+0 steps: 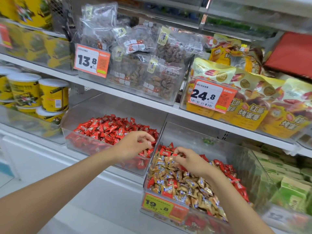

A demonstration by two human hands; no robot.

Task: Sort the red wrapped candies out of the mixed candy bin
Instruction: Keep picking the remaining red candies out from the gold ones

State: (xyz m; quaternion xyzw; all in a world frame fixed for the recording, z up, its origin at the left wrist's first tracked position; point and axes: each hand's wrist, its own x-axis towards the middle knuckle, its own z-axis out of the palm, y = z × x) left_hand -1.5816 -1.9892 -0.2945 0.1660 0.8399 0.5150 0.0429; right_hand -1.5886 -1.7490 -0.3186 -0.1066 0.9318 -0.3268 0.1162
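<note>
The right hand has a narrow grip, thumb and forefinger pinching a red candy at the far left corner of the mixed bin. There, gold candies fill the middle and more red ones lie along the right side. The left hand hovers over the near right corner of the red bin just beside it, fingers curled above the pile; I cannot tell whether its grip holds anything.
</note>
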